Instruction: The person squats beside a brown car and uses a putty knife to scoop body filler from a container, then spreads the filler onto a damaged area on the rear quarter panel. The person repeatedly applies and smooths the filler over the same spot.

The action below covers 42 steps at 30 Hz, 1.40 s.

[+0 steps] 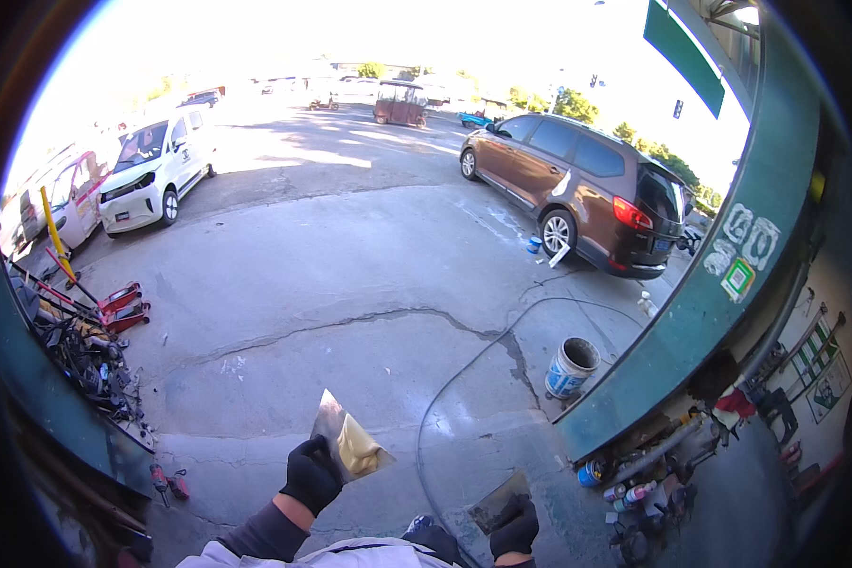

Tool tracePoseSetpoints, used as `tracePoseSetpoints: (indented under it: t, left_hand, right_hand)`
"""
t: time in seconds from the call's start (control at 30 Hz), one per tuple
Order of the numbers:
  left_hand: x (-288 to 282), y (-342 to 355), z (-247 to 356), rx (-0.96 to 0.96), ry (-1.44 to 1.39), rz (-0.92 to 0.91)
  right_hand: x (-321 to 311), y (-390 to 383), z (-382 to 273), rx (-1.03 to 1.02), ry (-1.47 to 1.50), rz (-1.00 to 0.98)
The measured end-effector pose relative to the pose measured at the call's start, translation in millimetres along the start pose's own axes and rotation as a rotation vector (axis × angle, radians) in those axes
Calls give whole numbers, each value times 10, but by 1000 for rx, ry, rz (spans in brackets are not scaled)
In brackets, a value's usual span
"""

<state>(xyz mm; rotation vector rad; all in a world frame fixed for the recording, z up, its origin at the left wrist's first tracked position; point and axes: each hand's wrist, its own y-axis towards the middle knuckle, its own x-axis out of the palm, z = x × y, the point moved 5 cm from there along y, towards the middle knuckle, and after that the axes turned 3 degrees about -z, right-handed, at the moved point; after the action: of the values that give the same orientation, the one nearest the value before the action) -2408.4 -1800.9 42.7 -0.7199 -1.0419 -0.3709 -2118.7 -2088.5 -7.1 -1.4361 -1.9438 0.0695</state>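
My left hand (312, 475), in a black glove, is closed on the edge of a flat metal putty spreader (329, 414). A thick smear of cream-yellow putty (357, 449) lies on that spreader's face. Lower and to the right, my right hand (515, 526), also gloved in black, grips a second thin, flat spreader (491, 505), greyish and smudged. The two spreaders are apart, both held out over the concrete in front of me.
A brown van (577, 175) with a whitish patch on its side stands ahead right. A dark hose (428, 407) curves across the concrete. A bucket (565, 381) stands by the green pillar (667, 322). Red floor jacks (123, 308) and piled parts lie left; a white van (156, 175) stands beyond.
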Motion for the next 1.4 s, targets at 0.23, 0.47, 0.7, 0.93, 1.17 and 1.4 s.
tracePoseSetpoints:
  t: [0.23,0.47,0.7,0.93,1.17,1.4]
  left_hand:
    - [588,1112,74,84,-165,87]
    - [635,2758,121,66,-198,99]
    - [1542,4178,736,-26,-227,146]
    - [2381,5471,1275,-91,-68,207]
    - [2319,7433,1056,-246,-63,110]
    - [3053,9686,920,-216,-5,-20]
  right_hand:
    - [1581,1771,-370,307,161,-720]
    - [2895,2887,-52,988,843,-1120]
    - [4117,4121,91,223,-258,-257]
    - [5224,5029,122,73,-336,-355]
    - [5980,6356,425,205,-347,-432]
    - [6937,8738,604,-592,-1209,-777]
